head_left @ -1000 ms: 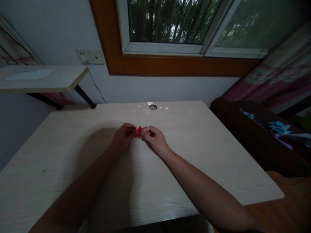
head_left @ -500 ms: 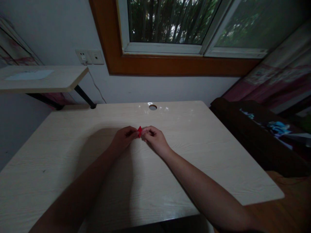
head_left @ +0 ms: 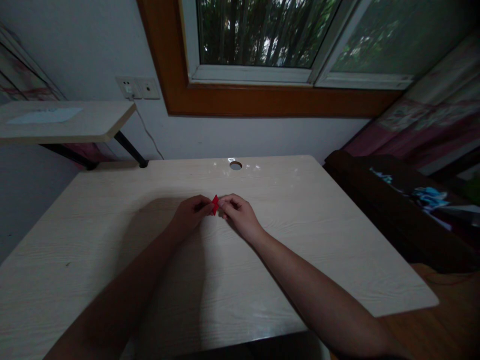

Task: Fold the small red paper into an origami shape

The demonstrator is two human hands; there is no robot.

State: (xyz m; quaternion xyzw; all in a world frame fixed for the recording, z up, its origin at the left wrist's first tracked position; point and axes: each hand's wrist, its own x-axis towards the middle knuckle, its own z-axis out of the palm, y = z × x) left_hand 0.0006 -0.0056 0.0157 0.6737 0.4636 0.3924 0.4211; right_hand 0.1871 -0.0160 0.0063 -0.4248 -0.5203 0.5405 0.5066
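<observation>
A small red piece with pointed ends, perhaps folded paper [head_left: 215, 205], is held between my two hands over the middle of the pale wood-grain desk [head_left: 240, 280]. My left hand [head_left: 192, 212] pinches its left side between thumb and fingertips. From the other side, my right hand [head_left: 239, 212] closes thumb and index finger on its right edge. Fingertips cover part of the red piece, so its full shape is hidden.
A raised shelf [head_left: 67, 127] on black legs stands at the back left, bearing a white sheet [head_left: 45, 116]. A round cable hole [head_left: 236, 166] lies near the desk's back edge. Beyond the right edge is a dark brown piece of furniture [head_left: 375, 210] with blue items on it.
The right fingertips have shifted very slightly, and a little more of the red piece's lower point shows. Otherwise both hands stay in place.
</observation>
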